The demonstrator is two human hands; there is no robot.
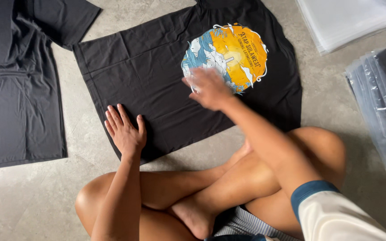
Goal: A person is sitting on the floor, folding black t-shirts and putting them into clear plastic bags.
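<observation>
A black shirt [157, 85] lay spread flat on the grey floor [27, 201], just beyond the person's crossed legs [211, 187], its round orange-and-blue print [235, 51] facing up toward the far right of the cloth. The left hand [125, 131] rested palm down on the near left part of the shirt, fingers straight and slightly spread, gripping nothing and only pressing the cloth to the floor. The right hand [208, 87] lay over the near edge of the print, blurred with motion; its fingers looked open and flat against the cloth rather than closed on it, though the blur made that hard to be sure of. As far as could be judged, the work was at an early stage: the shirt was laid out and being smoothed, one sleeve [92, 56] at the far left lay out flat, and no fold showed anywhere in it. A second dark garment [18, 85] lay spread at the far left, apart from the shirt. At the far right sat a stack of clear bags [349, 20], and nearer on the right lay bagged dark garments [383, 98], so some pieces were already packed while this shirt remained unfolded and unbagged.
</observation>
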